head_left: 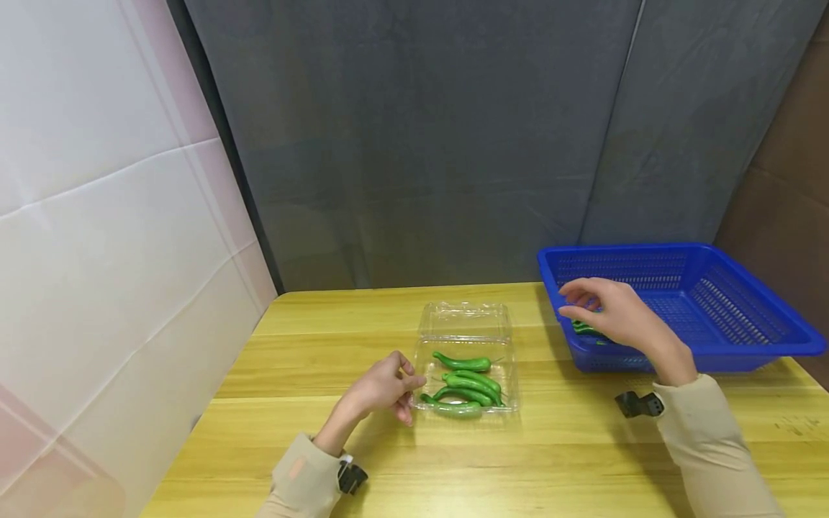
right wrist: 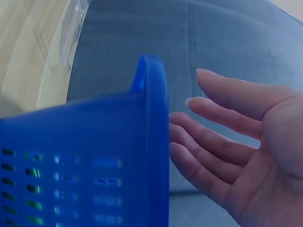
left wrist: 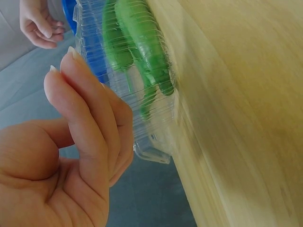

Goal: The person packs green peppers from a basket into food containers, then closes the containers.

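A clear plastic clamshell box (head_left: 465, 338) lies on the table with its lid folded back. Several green chili peppers (head_left: 468, 365) lie side by side in its base. Beside the box's left wall is my left hand (head_left: 385, 385), fingers loosely bent; the left wrist view (left wrist: 90, 123) shows nothing between them. Over the left side of a blue perforated basket (head_left: 732, 350) hovers my right hand (head_left: 612, 309), its fingers bent and apart with nothing held. Below that hand, more green peppers (head_left: 585, 328) show in the basket, partly hidden by the hand.
The basket stands at the right rear of the wooden table (head_left: 427, 475). Behind the table hangs a dark grey curtain (head_left: 414, 144). White panelling (head_left: 116, 216) rises on the left, and a brown surface (head_left: 784, 187) closes off the right.
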`<state>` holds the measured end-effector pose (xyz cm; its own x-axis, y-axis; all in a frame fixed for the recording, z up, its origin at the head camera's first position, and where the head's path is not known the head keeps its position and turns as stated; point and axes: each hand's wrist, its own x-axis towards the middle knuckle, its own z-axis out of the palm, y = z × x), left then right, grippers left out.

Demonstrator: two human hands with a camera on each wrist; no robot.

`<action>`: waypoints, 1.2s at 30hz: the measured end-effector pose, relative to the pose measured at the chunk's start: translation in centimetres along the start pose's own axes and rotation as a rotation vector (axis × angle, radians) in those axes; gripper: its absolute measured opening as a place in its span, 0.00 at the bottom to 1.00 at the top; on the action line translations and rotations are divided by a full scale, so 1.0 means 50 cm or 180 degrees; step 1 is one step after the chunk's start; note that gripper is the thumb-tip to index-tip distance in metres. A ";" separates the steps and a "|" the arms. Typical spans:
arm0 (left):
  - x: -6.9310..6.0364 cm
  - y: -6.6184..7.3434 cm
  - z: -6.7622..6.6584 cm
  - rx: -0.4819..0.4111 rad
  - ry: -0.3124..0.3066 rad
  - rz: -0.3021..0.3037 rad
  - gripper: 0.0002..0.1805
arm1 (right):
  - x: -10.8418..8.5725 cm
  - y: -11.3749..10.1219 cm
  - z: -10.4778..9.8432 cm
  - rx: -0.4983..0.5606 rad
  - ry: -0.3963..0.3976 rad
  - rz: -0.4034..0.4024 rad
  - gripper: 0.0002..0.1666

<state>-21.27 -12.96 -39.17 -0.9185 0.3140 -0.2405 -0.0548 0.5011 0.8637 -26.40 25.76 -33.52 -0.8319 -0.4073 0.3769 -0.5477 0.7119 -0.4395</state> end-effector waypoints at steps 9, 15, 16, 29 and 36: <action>-0.001 -0.001 0.000 -0.0010 0.0003 -0.0029 0.12 | -0.010 0.035 -0.016 -0.0044 -0.0010 0.0098 0.17; 0.000 0.000 -0.001 -0.0009 0.0006 -0.0044 0.12 | -0.019 0.060 -0.024 -0.0073 -0.0257 0.0335 0.21; 0.001 0.000 -0.001 -0.0009 0.0006 -0.0043 0.12 | -0.020 0.066 -0.024 -0.0081 -0.0288 0.0359 0.22; -0.002 -0.001 0.000 -0.0019 0.0010 -0.0026 0.12 | -0.027 0.103 -0.027 -0.0070 -0.0579 0.0619 0.26; -0.004 0.002 0.002 -0.0036 0.0023 -0.0024 0.12 | -0.032 0.118 -0.026 -0.0087 -0.0769 0.0603 0.27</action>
<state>-21.04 -12.89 -39.08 -0.9209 0.3044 -0.2437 -0.0660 0.4942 0.8668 -28.19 31.37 -35.68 -0.9179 -0.3877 0.0842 -0.3810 0.8020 -0.4601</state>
